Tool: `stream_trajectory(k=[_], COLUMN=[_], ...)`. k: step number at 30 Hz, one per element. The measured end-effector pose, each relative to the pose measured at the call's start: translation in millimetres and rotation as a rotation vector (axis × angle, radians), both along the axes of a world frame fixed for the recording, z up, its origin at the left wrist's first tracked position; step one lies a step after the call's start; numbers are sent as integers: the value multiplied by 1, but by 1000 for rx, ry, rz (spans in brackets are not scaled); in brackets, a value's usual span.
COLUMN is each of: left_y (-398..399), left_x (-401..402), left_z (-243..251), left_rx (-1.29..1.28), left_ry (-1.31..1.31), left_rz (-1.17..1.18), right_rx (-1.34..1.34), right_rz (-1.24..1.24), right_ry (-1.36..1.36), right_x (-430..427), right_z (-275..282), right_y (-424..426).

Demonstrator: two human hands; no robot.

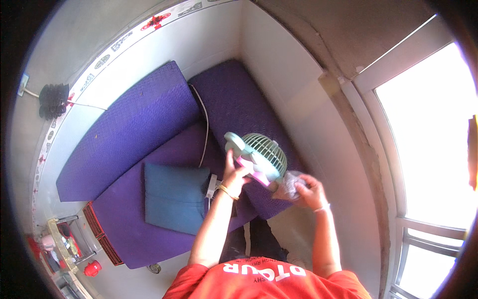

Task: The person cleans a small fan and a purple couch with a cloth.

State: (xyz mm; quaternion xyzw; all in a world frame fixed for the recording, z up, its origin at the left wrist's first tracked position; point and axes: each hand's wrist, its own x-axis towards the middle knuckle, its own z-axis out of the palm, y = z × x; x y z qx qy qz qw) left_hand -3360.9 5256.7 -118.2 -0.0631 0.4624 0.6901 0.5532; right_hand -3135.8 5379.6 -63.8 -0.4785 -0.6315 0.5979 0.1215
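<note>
My left hand (234, 175) grips a small pale green fan (261, 153) with a slatted round cage and pink parts, held tilted above the purple sofa. The fan's rounded end points to the upper left, and the cage faces up and right. My right hand (312, 192) is closed on a crumpled greyish cloth (289, 185), which touches or lies very near the lower right end of the fan. The fan hides part of the left fingers.
A purple corner sofa (130, 239) lies below, with a blue cushion (173, 198) and a white power strip (211, 185) beside it. A white cable (206, 123) crosses the sofa. At the lower left stand a shelf (61, 243) and a red container (92, 268). A window (429, 142) is on the right.
</note>
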Motion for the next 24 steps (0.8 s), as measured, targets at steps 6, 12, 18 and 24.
stream_trajectory(k=[6,12,18,24], left_y=[38,37,40,49], left_x=[44,33,39,49], left_z=[-25,-46,-39,-24], left_rx=[-309,-316,-213,-381], left_ry=[853,917,993,1129], left_rz=[154,11,50,-81], right_rx=[12,84,381,892], right_rz=[-1,140,-220,23], right_ry=[180,224,413,-73], right_x=[-3,0,-42,-89], right_z=[-27,-19,-30,-70], right_y=[-45,-36,2,13])
